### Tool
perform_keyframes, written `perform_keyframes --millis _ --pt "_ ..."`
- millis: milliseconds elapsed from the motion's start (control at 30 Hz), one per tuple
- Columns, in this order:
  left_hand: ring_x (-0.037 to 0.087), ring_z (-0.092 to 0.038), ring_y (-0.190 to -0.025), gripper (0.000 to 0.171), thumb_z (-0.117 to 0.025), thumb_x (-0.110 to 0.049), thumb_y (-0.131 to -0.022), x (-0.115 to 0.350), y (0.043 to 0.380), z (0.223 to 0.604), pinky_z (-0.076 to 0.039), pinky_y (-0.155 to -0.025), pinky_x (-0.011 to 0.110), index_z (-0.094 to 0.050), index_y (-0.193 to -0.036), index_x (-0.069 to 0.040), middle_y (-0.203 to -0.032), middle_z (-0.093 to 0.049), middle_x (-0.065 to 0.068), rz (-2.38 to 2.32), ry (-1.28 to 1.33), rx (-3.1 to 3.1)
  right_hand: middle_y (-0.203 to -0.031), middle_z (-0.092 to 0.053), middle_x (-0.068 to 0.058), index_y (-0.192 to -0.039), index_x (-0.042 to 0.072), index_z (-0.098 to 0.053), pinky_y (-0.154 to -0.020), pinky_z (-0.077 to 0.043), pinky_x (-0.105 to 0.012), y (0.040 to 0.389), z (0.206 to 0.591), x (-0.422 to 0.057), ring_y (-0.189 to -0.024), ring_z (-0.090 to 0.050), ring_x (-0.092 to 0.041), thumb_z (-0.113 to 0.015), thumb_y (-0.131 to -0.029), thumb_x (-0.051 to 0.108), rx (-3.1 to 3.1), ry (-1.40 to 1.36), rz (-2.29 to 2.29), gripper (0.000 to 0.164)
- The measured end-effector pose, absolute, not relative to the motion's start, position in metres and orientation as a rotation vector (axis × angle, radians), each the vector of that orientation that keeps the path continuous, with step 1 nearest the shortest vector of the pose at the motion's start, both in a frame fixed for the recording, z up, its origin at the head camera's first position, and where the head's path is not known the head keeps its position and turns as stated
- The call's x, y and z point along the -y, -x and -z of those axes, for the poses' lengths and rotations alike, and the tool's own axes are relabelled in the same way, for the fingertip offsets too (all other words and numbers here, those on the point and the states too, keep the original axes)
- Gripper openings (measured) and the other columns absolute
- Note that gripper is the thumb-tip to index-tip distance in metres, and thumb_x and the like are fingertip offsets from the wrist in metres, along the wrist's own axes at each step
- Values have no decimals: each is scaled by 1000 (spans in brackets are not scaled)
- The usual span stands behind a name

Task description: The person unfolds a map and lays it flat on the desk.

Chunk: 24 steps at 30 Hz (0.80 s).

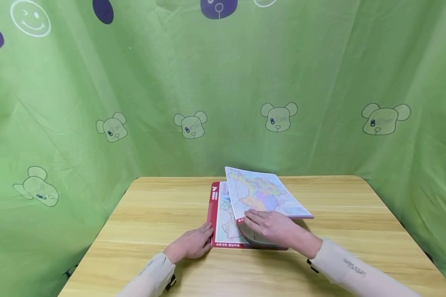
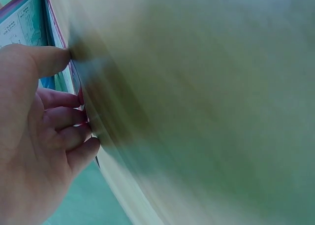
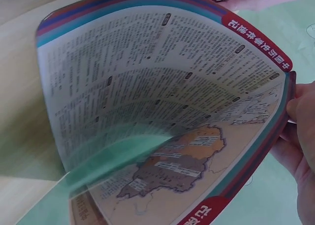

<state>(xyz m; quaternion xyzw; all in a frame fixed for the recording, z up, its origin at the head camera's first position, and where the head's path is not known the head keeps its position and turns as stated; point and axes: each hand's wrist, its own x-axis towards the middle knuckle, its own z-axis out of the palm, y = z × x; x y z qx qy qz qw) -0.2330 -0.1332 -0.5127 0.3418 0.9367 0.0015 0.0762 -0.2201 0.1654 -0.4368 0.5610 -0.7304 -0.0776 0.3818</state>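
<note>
A red-bordered map sheet (image 1: 228, 231) lies flat on the wooden table. Along its left edge rests my left hand (image 1: 191, 242), its fingertips on the red border and its thumb at the near corner. My right hand (image 1: 271, 226) grips the near edge of several raised map sheets (image 1: 260, 194) between thumb and fingers. The top one carries a multicoloured map and tilts up over the flat sheet. In the right wrist view, a raised sheet (image 3: 147, 62) with rows of printed text and a striped border bows into a curve, its edge held by the fingers (image 3: 302, 112).
The wooden table (image 1: 152, 202) has rounded far corners. Behind it and on both sides hangs a green curtain (image 1: 226, 82) printed with bear heads.
</note>
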Motion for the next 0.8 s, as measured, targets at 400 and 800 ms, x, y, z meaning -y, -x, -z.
perform_keyframes --millis 400,800 --pt "28 -30 -137 57 -43 -38 -99 131 232 513 -29 -110 35 -39 -143 -2 -149 -33 17 84 -1072 -2822 -111 -66 -17 -113 -1 -65 -78 -55 -36 216 432 -190 -99 -65 -28 -13 -101 -2 1869 -1428 174 53" --pt "29 -29 -137 58 -42 -38 -100 131 229 511 -30 -110 37 -39 -142 1 -149 -31 19 55 -1054 -2825 -115 -64 -20 -114 -4 -63 -79 -55 -38 216 433 -213 -102 -64 -30 -17 -100 -5 1818 -1426 139 49"
